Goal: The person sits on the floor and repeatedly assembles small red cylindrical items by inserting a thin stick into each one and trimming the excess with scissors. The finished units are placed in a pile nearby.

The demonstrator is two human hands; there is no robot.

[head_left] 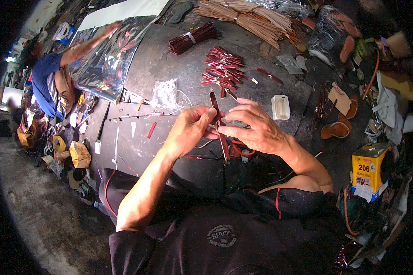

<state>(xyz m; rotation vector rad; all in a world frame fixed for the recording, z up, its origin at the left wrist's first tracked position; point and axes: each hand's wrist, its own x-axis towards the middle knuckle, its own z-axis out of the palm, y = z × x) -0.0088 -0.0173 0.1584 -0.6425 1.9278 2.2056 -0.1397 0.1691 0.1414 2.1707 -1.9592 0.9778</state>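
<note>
My left hand [190, 128] and my right hand [252, 126] meet over a dark worktable [170, 68], both pinching a long dark red strap [220, 128] that runs between the fingertips from upper left to lower right. Just beyond the hands lies a pile of several folded red straps [222, 68]. A tied bundle of dark red strips [190, 39] rests farther back. A small clear plastic bag [164, 94] lies left of the pile.
A white plastic box [280, 107] sits right of my hands. Tan strip bundles [248, 16] lie at the back. A yellow glue can [369, 169] stands at the right among sandals [337, 130]. Another person in a blue shirt [43, 78] handles a shiny sheet [108, 55] at left.
</note>
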